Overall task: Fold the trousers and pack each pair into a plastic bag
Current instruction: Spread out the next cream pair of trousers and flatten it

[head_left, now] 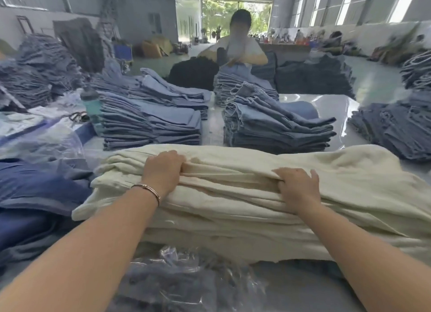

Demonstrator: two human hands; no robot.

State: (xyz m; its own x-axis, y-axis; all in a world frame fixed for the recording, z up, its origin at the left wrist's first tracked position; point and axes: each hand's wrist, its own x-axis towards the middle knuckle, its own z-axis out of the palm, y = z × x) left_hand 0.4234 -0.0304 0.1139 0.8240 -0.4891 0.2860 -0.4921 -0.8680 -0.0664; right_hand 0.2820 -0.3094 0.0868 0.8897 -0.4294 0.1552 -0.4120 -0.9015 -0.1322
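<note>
**Legible text: none found**

Checked the head view for writing. No text, label, brand, number or sign can be read. Stacks of blue trousers [151, 123] at 12 o'clock: no tags legible. Cream trousers [233, 209] at centre: no print visible. Clear plastic bag [186, 281] at 6 o'clock: no marking made out. Bottle [91, 102] at 10 o'clock: surface too blurred to tell. Far walls at 12 o'clock: too small and soft.

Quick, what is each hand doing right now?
Left hand: fingers curled into the cream trousers, gripping the top layer.
Right hand: also gripping the cream trousers.
</note>
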